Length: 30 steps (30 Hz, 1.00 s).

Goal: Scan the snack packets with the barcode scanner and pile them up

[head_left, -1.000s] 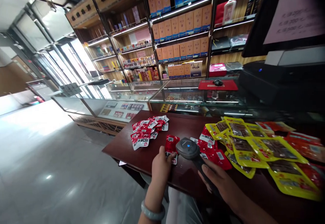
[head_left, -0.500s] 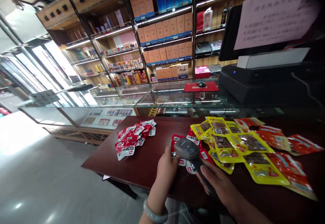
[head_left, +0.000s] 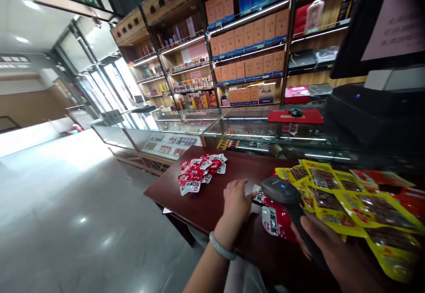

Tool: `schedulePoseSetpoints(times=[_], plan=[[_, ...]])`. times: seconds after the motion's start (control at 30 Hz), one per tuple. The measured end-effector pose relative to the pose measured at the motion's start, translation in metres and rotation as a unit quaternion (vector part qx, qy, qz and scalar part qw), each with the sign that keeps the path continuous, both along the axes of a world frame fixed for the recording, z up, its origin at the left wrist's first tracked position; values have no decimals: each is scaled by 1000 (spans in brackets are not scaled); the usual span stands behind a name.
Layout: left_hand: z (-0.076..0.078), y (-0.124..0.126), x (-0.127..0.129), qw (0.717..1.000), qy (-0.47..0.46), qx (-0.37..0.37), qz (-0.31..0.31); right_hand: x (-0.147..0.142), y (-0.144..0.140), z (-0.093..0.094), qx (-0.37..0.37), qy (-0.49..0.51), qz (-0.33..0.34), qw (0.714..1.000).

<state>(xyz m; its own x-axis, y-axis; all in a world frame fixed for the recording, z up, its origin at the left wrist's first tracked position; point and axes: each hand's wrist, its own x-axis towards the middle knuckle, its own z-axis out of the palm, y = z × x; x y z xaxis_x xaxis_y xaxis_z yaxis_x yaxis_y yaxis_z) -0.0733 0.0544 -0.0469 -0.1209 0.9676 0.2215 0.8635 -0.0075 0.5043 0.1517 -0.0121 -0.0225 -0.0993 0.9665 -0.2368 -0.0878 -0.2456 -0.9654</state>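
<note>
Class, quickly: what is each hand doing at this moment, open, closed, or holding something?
Left hand: fingers on a small packet on the table; grip cannot be told.
Right hand: closed around the handle of a barcode scanner.

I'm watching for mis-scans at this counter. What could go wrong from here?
The scanner in the right hand hangs over several overlapping red packets, so it might read the wrong one. The left hand partly covers its packet, perhaps hiding the code.
</note>
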Motion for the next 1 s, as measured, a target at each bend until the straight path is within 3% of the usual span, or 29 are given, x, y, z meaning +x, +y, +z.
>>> schedulePoseSetpoints(times=[0.13, 0.27, 0.37, 0.5, 0.6, 0.7, 0.83, 1.0], plan=[[6, 3, -69, 992, 63, 31, 105, -39, 12, 6, 9, 43, 61, 997], [12, -6, -125, 949, 144, 63, 272, -94, 31, 3, 13, 114, 150, 982], [8, -11, -153, 926, 160, 14, 343, -133, 42, 2, 28, 114, 196, 974], [-3, -9, -173, 928, 143, -65, 337, -169, 50, -1, 22, 110, 218, 969], [-7, -8, -178, 935, 136, -20, 326, -178, 53, -4, 20, 112, 223, 968], [-11, -7, -172, 956, 36, 24, 289, -173, 55, -5, 22, 117, 220, 968], [-18, 1, -147, 966, -170, 66, 184, -152, 56, 0, 37, 132, 201, 970], [-20, 20, -96, 960, -246, 87, 102, -124, 60, 3, 61, 144, 181, 971]])
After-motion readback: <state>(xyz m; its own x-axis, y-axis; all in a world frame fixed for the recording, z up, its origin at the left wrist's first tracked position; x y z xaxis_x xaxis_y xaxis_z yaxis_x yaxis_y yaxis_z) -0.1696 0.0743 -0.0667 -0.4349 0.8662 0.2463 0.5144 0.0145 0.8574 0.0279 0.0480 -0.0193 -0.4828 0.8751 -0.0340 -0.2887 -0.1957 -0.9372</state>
